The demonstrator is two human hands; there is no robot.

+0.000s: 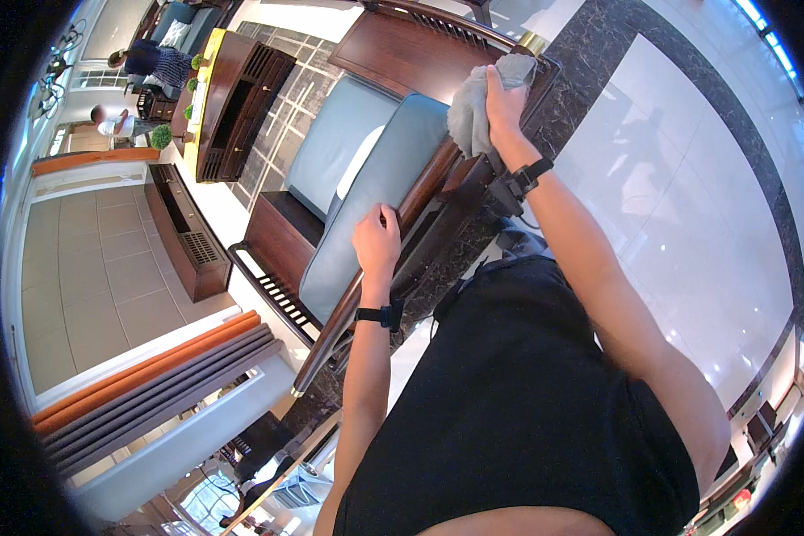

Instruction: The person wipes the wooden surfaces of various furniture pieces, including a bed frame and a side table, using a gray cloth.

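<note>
My right hand point(507, 110) presses a grey cloth point(471, 114) onto the far end of a dark wooden sofa's top rail, near its brass-coloured end cap point(530, 44). Folds of the cloth hide the rail beneath and some fingertips. Loosely curled, my left hand point(377, 238) is at the blue-grey back cushion point(392, 181), beside the wooden rail point(419, 191); nothing shows in its fingers. Whether it touches the cushion or the rail is hard to tell. Each wrist wears a black strap.
Beyond the sofa lie a blue-grey seat cushion point(348, 127) and a patterned rug point(281, 67). A wooden cabinet point(231, 114) and a low cabinet point(187, 231) stand farther off. Two people point(115, 124) are in the background. Glossy tiled floor point(683, 174) extends to the right.
</note>
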